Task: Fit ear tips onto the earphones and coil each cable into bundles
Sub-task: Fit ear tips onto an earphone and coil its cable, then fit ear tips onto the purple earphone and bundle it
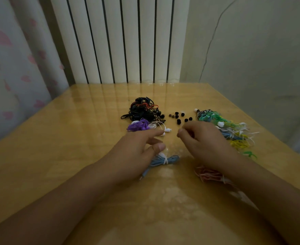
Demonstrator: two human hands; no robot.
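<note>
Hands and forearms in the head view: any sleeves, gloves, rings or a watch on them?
None visible. The left hand and right hand are bare, with no gloves, rings or watch. Both forearms are uncovered to the frame edge, and the fingers show short, unpainted nails.

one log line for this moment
left hand: open by white earphone | right hand: fingers curled near ear tips | blue bundle: tied, between hands

The worktop (75, 138) is glossy honey-yellow. On it lie a black cable heap (142, 110) with orange strands, a purple bundle (139, 125), white earphones (166, 129), black ear tips (179, 117), a blue bundle (160, 160) tied white, a pink bundle (208, 174), and green, yellow and white bundles (230, 129). At upper left hangs a pale curtain (13, 59) with pink hearts; the radiator (121, 39) is white.
</note>
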